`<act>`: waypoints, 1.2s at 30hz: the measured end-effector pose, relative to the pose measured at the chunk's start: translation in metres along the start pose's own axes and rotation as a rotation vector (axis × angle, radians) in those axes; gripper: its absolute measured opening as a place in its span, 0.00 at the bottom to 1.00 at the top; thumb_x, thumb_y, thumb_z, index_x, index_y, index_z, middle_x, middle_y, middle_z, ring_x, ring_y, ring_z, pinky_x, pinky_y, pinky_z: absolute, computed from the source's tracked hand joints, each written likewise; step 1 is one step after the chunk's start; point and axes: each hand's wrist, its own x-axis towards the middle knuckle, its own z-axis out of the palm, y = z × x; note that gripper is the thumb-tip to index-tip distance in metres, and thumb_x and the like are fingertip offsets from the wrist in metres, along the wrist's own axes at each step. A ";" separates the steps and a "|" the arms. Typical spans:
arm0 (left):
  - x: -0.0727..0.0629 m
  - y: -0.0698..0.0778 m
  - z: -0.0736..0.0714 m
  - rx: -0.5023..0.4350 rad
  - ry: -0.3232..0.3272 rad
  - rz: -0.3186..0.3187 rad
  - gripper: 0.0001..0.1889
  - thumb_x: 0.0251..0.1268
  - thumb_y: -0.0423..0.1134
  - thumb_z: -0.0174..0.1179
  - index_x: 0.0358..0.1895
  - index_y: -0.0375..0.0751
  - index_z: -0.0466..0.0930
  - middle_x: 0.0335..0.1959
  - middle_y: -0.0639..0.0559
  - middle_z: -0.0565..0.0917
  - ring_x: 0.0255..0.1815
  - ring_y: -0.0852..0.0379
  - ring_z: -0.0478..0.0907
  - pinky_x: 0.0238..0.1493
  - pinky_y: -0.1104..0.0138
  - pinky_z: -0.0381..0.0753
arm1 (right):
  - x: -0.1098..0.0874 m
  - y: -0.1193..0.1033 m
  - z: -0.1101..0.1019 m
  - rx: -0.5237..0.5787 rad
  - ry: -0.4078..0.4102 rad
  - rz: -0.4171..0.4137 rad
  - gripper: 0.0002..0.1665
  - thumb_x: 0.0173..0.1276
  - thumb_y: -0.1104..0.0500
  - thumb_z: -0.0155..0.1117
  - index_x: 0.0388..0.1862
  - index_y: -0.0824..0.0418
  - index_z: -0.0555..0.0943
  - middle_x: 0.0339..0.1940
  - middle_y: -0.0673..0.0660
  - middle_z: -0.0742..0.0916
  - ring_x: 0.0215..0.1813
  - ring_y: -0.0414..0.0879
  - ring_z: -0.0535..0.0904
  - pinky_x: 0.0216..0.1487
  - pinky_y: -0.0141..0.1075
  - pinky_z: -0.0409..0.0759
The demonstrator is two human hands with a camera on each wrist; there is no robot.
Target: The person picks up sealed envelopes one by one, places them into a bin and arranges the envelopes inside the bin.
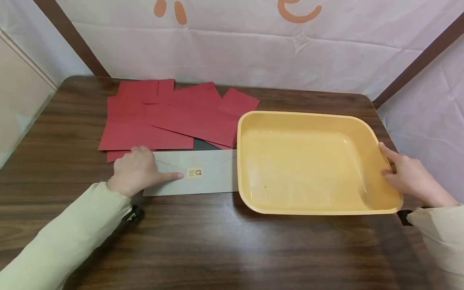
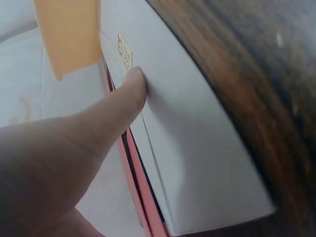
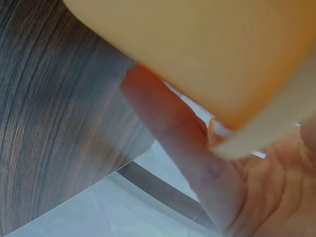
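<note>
My left hand is at the left end of a long light-grey envelope. Its thumb stretches along the envelope's face, the tip beside a small yellow sticker. The other fingers are folded out of sight, so whether they grip the envelope from below is hidden. At the right, my right hand grips the end wall of a yellow plastic tray. The thumb is on the rim and a finger reaches beneath the tray. In the head view the tray's left edge covers the envelope's right end.
Several red envelopes lie overlapped behind the grey one, with a bit of black paper showing between. All this is on a dark wood-grain table. A pale cloth backdrop hangs behind the table's far edge.
</note>
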 end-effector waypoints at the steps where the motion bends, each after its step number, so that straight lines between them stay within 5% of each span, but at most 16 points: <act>1: 0.000 0.000 -0.001 -0.010 -0.007 -0.006 0.40 0.37 0.73 0.67 0.24 0.35 0.64 0.23 0.40 0.67 0.18 0.49 0.67 0.15 0.61 0.65 | 0.000 0.000 0.000 -0.001 0.002 0.004 0.42 0.63 0.65 0.54 0.73 0.72 0.49 0.26 0.71 0.81 0.16 0.46 0.65 0.18 0.35 0.63; 14: 0.000 -0.006 0.000 -0.067 -0.100 -0.067 0.47 0.36 0.75 0.65 0.33 0.29 0.64 0.22 0.43 0.68 0.20 0.51 0.67 0.19 0.61 0.66 | 0.000 -0.001 0.001 -0.017 0.026 0.004 0.41 0.63 0.65 0.54 0.73 0.72 0.51 0.27 0.73 0.81 0.15 0.46 0.64 0.18 0.36 0.63; 25: 0.000 -0.002 0.002 -0.203 -0.104 -0.027 0.46 0.46 0.61 0.70 0.49 0.18 0.64 0.16 0.47 0.66 0.17 0.53 0.65 0.18 0.65 0.64 | 0.001 -0.002 0.001 -0.011 0.013 0.015 0.42 0.63 0.66 0.53 0.73 0.72 0.50 0.26 0.72 0.81 0.14 0.46 0.65 0.18 0.36 0.63; 32: 0.000 0.001 0.005 -0.272 -0.031 0.020 0.39 0.57 0.43 0.67 0.59 0.14 0.59 0.38 0.24 0.77 0.37 0.36 0.78 0.35 0.54 0.77 | 0.000 -0.002 0.001 -0.014 0.037 -0.007 0.41 0.62 0.66 0.53 0.73 0.72 0.52 0.20 0.62 0.80 0.13 0.45 0.63 0.16 0.35 0.62; 36: 0.000 0.001 0.005 -0.277 -0.026 0.051 0.35 0.61 0.37 0.62 0.61 0.14 0.57 0.36 0.25 0.77 0.38 0.37 0.78 0.35 0.54 0.77 | 0.000 -0.001 0.002 -0.012 0.034 -0.007 0.41 0.62 0.66 0.53 0.73 0.72 0.51 0.21 0.64 0.80 0.14 0.46 0.64 0.17 0.36 0.62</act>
